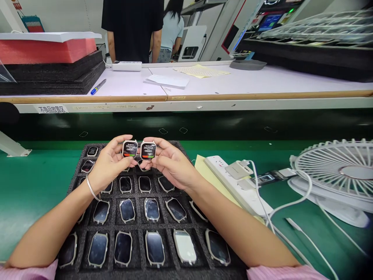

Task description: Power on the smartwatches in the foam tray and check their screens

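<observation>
My left hand (pixel 115 157) grips a strapless smartwatch (pixel 129 149) between thumb and fingers. A second, similar smartwatch (pixel 148 151) is pinched in my right hand (pixel 169 161), close beside the first. Both screens are lit, with white text on black and a red and green strip at the bottom; the text is too small to read. Beneath both hands lies a black foam tray (pixel 138 249) whose square pockets hold several more watch bodies, mostly with dark screens. One watch (pixel 185 246) near the front right shows a white face. My forearms hide some pockets.
Right of the tray are a white power strip (pixel 233 182) with a plugged-in charger (pixel 239 169), loose white cables (pixel 303 229) and a white fan (pixel 344 171). A raised shelf (pixel 122 83) behind carries foam stacks (pixel 49 62), papers and a pen (pixel 98 86). Two people stand beyond.
</observation>
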